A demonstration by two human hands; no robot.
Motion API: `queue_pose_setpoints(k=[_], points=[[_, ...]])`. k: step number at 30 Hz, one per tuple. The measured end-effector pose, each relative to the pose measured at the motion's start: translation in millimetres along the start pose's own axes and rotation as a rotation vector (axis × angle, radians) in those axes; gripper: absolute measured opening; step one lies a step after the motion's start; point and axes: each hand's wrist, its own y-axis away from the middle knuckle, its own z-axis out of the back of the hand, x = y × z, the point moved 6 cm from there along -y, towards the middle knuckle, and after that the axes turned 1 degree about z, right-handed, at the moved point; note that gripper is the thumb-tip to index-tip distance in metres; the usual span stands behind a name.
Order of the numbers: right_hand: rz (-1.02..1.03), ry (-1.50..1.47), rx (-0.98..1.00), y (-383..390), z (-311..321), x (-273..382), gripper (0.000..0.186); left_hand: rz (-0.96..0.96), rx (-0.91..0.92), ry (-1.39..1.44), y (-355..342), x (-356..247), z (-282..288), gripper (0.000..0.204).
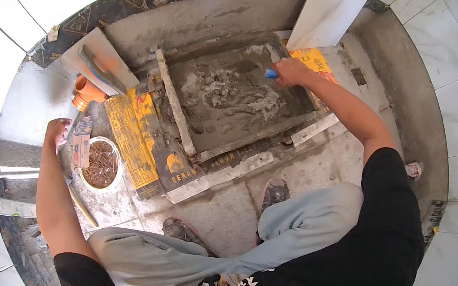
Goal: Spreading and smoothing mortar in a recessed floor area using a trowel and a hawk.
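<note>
My right hand (290, 71) is closed around the blue handle of a trowel (271, 73) at the right side of a shallow framed bed. Wet grey mortar (221, 94) fills the bed, lumpy in the middle and smoother toward the near side. A mortar-smeared wooden strip (174, 104) runs along its left side. Out to the left, the fingers of my left hand (58, 132) are curled; what they hold, if anything, I cannot make out. Just right of that hand lie a grey flat piece and a printed cardboard strip (81, 147), beside a white bucket (118, 172) of brown, thin pieces.
White tile pieces (323, 15) lean at the back right and back left, where a grey float (100, 70) rests. An orange pipe fitting (87, 92) stands by the left tile. Yellow and black cardboard (133, 142) borders the bed. A wooden-handled tool (82, 206) lies left of my knee.
</note>
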Motion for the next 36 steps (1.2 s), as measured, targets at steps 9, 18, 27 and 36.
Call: queue_pose_setpoints(k=[9,18,27,36], points=[[-0.336,-0.347,0.211,-7,-51,-45,0.026,-0.033,-0.064,-0.009,10,-5,3,0.026],[-0.182,-0.381,0.317,57,-54,-4,0.035,0.019,-0.053,-0.001,-1,31,23,0.030],[-0.429,-0.375,0.181,113,-62,-30,0.043,-0.069,-0.024,0.010,0,-1,-8,0.030],[-0.784,-0.889,0.306,141,-63,19,0.053,-0.058,0.056,0.021,-33,16,-3,0.027]])
